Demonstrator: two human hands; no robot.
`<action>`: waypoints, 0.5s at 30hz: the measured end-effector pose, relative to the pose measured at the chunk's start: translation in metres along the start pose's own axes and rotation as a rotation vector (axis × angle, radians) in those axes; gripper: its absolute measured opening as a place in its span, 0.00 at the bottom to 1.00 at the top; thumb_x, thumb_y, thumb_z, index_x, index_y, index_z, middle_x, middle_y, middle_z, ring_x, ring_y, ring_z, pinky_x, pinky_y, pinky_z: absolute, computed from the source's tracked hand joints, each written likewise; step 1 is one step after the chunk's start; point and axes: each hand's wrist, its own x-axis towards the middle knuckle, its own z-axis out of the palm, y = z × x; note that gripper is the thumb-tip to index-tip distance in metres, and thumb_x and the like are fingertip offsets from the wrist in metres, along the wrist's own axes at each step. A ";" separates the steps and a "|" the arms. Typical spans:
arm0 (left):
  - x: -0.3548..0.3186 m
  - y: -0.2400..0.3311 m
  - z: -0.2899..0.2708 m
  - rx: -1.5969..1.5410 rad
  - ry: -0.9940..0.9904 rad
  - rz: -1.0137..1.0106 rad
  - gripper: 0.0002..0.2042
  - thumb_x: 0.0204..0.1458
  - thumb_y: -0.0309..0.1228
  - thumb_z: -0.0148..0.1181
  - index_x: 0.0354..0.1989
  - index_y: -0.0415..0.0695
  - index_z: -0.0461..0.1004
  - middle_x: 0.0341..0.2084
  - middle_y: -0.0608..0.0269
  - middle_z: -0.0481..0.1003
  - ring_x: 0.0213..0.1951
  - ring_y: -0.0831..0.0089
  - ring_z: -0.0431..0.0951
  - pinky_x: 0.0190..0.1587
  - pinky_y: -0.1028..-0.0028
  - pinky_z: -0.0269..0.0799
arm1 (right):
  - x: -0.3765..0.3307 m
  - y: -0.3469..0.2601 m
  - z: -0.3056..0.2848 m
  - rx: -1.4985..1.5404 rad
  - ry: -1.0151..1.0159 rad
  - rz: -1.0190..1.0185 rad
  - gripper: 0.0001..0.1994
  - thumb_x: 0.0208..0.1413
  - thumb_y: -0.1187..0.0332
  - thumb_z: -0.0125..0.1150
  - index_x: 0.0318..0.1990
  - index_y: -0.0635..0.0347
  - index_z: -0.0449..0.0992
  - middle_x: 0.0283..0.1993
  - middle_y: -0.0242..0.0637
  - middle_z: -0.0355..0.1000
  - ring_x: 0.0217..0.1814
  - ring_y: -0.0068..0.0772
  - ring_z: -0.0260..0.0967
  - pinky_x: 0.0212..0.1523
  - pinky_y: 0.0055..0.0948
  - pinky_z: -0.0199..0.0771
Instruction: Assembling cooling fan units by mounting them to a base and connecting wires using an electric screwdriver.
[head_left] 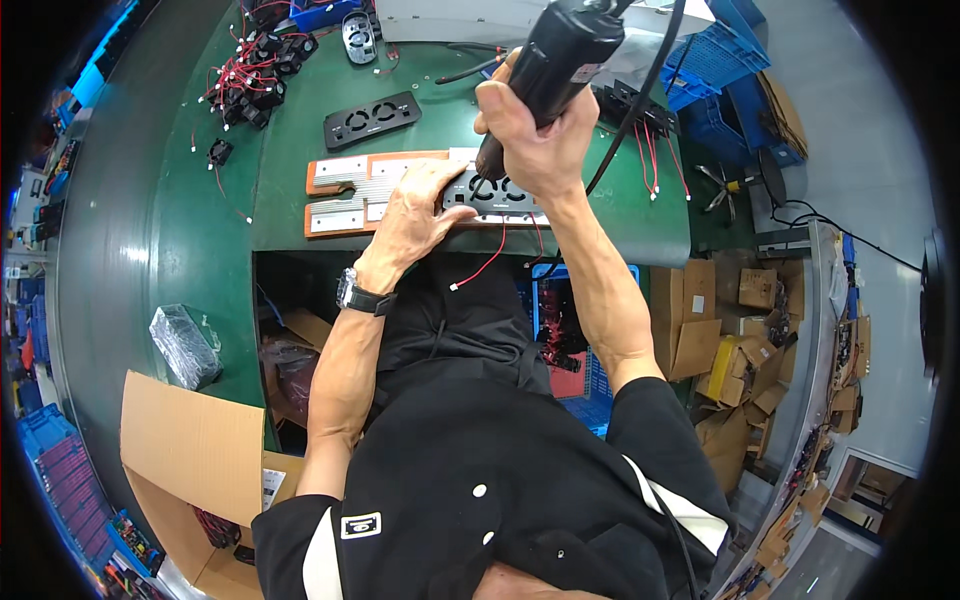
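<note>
Mid-fastening, by the look: right hand (535, 140) grips electric screwdriver (555, 60) upright over fan bracket (495, 192), left hand (415, 215) pressed flat beside it; spare bracket (372, 118) beyond lies untouched.

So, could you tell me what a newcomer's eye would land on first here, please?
Probably the black electric screwdriver, gripped upright in the right hand over a black fan bracket at the green table's near edge. The left hand presses flat on the finned metal piece in the wooden jig beside it. A heap of small black fans with red wires sits far left.
</note>
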 end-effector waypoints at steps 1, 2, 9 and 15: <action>0.000 0.000 -0.001 0.001 -0.003 -0.001 0.30 0.42 0.29 0.78 0.57 0.37 0.76 0.49 0.47 0.79 0.54 0.49 0.77 0.59 0.59 0.72 | 0.000 -0.002 0.002 0.003 -0.003 0.008 0.15 0.58 0.67 0.74 0.43 0.66 0.74 0.31 0.32 0.75 0.25 0.22 0.75 0.27 0.24 0.75; 0.001 0.001 -0.002 0.003 -0.006 -0.001 0.30 0.42 0.29 0.78 0.57 0.37 0.76 0.49 0.47 0.79 0.54 0.49 0.77 0.59 0.59 0.72 | 0.000 0.000 0.003 0.004 0.000 -0.001 0.15 0.58 0.67 0.74 0.43 0.66 0.74 0.31 0.32 0.75 0.25 0.22 0.75 0.27 0.24 0.75; 0.003 0.000 -0.001 0.117 -0.104 0.053 0.30 0.44 0.29 0.76 0.59 0.37 0.75 0.56 0.48 0.75 0.59 0.49 0.73 0.63 0.59 0.69 | 0.027 0.014 -0.023 0.162 0.213 0.095 0.15 0.61 0.64 0.72 0.43 0.64 0.73 0.30 0.33 0.74 0.27 0.22 0.73 0.27 0.25 0.78; 0.001 0.018 -0.004 0.174 0.007 0.112 0.30 0.42 0.25 0.76 0.59 0.40 0.78 0.55 0.49 0.77 0.57 0.50 0.75 0.59 0.60 0.72 | 0.008 0.019 -0.032 -0.704 0.174 -0.149 0.48 0.57 0.52 0.72 0.76 0.68 0.50 0.71 0.66 0.59 0.75 0.61 0.58 0.73 0.49 0.58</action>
